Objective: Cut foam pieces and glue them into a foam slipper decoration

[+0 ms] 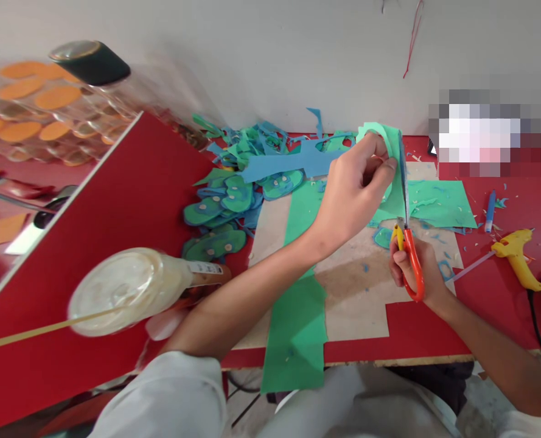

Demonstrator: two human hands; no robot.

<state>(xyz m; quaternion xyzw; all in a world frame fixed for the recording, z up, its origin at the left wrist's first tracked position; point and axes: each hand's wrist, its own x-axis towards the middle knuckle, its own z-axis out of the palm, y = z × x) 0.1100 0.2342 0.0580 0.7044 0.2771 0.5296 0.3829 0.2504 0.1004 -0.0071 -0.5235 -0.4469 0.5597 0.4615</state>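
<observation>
My left hand (350, 182) pinches a green sheet (394, 143) that looks like craft foam, held up above the table. A curved, partly cut strip bends out along its near side. My right hand (418, 264) grips scissors (415, 261) with orange and yellow handles. Their blades point upward along the sheet's right edge; whether they are fully closed is hard to make out. Below my hands lies a pale board (352, 304) with green foam strips (297, 328) across it. Left of my left hand are a long blue foam strip (279, 165) and piled green-and-blue cut-out shapes (231, 194).
Blue and green scraps (261, 143) heap against the wall. A yellow glue gun (519, 252) and a blue marker (490, 210) lie at right on the red table. At left stand a plastic cup (124, 292) with a straw and a red divider (128, 201). A blurred patch covers the far right.
</observation>
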